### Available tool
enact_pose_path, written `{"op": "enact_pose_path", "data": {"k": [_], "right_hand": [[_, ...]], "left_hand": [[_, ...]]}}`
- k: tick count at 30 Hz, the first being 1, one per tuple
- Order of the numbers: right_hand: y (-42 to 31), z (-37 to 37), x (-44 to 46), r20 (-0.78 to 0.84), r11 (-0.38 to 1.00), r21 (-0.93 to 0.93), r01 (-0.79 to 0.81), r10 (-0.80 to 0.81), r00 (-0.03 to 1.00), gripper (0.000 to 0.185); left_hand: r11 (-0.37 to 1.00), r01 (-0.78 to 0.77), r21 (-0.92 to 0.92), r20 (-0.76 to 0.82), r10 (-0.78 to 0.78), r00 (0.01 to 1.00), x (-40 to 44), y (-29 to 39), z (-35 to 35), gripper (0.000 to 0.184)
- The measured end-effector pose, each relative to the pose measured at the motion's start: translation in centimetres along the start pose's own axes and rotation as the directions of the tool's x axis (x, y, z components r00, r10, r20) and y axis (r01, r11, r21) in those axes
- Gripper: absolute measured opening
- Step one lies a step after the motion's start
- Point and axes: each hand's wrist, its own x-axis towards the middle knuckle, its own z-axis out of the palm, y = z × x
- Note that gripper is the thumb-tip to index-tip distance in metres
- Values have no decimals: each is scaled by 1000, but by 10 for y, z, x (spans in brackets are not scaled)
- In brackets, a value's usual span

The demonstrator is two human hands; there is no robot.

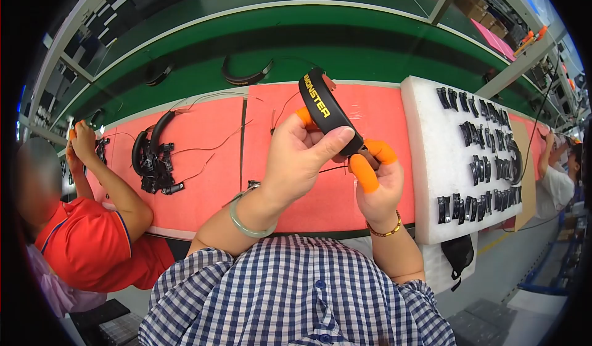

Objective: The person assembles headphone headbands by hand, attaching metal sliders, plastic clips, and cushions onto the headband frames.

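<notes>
A black headphone headband (320, 109) with yellow "MONSTER" lettering is held up in front of me, over the pink mat. My left hand (302, 152) is closed around its lower part, thumb pressed on the outer face. One orange finger cot shows on that hand. With thumb and finger in orange cots, my right hand (377, 176) pinches the headband's lower end, where a brownish end piece (368, 157) shows. A thin dark wire runs near this end. Whether the right fingers also hold some smaller part is hidden.
A white foam tray (425, 161) with rows of small black parts stands at right. Left on the pink mat (216, 136) lie a headband and a heap of black parts (154, 164) with wires. More headbands (246, 78) rest on the green belt behind. A co-worker in red (105, 241) works at left.
</notes>
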Motion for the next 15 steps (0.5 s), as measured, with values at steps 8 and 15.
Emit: {"op": "enact_pose_path", "data": {"k": [8,15], "right_hand": [[-10,-9,1,88,981,-149,125,-112,990,17],[-32,-36,37,747,94,-591,801,-309,588,21]], "left_hand": [[994,46,-101,94,-37,995,-3,-3,-3,26],[522,-525,672,68,662,746,-17,18,-76,20]]}}
